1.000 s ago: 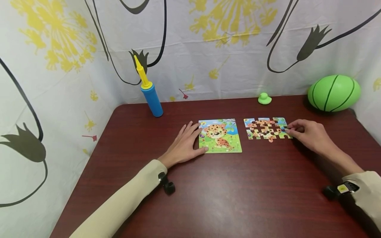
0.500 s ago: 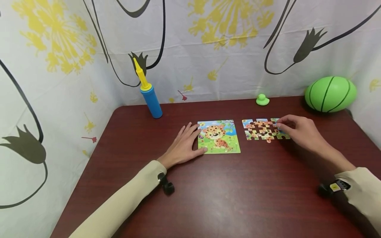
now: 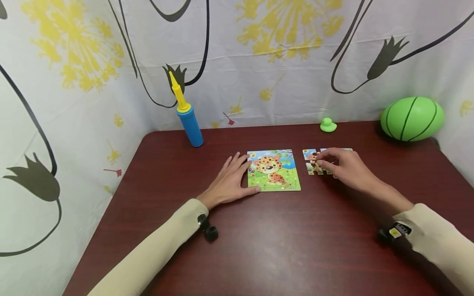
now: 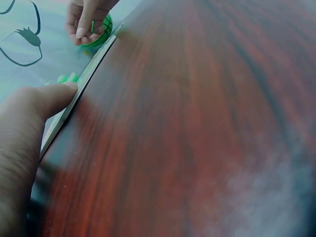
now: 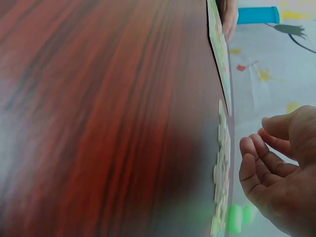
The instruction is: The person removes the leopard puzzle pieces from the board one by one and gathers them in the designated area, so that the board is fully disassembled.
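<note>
A square leopard-cub puzzle board (image 3: 274, 170) lies flat on the table. My left hand (image 3: 227, 181) rests at its left side with fingers spread, the thumb at the near edge. To the right of the board lie several loose puzzle pieces (image 3: 310, 167) in rows, showing parts of the same cub. My right hand (image 3: 344, 164) hovers over them, its fingers loosely bent, and hides most of the right-hand pieces in the head view. From the right wrist view, thumb and fingers of that right hand (image 5: 276, 158) show nothing between them, above the row of puzzle pieces (image 5: 221, 173).
A blue and yellow hand pump (image 3: 190, 125) stands at the back left. Along the back edge sit a small green duck (image 3: 328, 125) and a green ball with black lines (image 3: 412, 119). A patterned cloth (image 3: 252, 70) hangs behind the dark red table (image 3: 259, 242).
My right hand has moved left across the loose pieces, from their right end to over the middle and left ones. My left hand has stayed on the board's side.
</note>
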### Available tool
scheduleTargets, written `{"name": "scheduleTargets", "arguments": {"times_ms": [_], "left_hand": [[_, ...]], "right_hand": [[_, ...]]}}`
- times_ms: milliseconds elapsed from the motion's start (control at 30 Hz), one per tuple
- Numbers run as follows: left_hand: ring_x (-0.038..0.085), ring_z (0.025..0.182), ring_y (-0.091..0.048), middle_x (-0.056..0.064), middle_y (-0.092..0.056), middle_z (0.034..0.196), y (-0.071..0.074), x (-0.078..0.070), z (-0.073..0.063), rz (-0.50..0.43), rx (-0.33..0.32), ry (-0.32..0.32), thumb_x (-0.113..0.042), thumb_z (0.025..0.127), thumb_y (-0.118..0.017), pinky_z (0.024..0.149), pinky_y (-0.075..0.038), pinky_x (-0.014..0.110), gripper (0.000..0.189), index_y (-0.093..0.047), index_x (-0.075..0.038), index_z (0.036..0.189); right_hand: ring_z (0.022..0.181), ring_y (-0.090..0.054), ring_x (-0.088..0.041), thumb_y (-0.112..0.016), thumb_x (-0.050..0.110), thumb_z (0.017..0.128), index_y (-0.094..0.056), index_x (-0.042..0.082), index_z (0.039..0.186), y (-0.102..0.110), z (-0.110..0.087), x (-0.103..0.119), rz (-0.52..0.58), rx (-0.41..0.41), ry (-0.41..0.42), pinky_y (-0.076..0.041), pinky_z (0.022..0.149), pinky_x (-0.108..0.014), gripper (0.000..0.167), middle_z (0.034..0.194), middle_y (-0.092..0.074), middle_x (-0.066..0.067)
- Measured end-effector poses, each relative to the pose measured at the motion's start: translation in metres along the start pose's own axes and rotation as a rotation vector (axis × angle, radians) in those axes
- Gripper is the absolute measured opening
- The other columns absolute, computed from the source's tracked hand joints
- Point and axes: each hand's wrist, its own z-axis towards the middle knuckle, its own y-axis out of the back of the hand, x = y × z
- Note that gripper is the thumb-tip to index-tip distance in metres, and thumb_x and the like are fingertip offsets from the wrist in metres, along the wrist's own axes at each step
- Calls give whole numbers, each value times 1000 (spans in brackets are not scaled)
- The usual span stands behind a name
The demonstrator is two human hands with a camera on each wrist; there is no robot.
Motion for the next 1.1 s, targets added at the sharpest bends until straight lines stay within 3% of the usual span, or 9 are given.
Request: {"name": "scheduleTargets", "arguments": {"times_ms": [400,633,800,1100], "left_hand": [[36,170,-13,12,-29,180,2,-2,2,3,9,-10,-75,96,-65,137,-5,54,103,-40,-9,171],[37,170,-14,12,-29,180,3,-2,2,9,11,-8,-75,96,-66,137,-7,53,103,-40,-9,171],[36,170,-14,12,-29,180,3,-2,2,12,13,-2,-75,96,-65,138,-5,49,103,-40,-9,171],[32,170,-15,12,-30,180,-1,0,1,3,7,6,-76,95,-66,138,-4,44,104,-41,-8,171]], "right_hand": [[80,-70,-25,-76,13,106,-80,5,118,-18,10,26,42,76,6,-56,71,-28,15,108,-78,-8],[98,-71,-20,-75,11,106,-81,7,116,-32,13,42,69,122,59,-56,82,-29,12,109,-79,-4],[93,-72,-18,-77,6,104,-81,4,113,-43,17,50,95,135,116,-58,79,-30,10,104,-80,-4],[91,-74,-20,-77,6,103,-80,2,112,-57,22,63,174,203,143,-59,77,-32,10,101,-80,-3]]}}
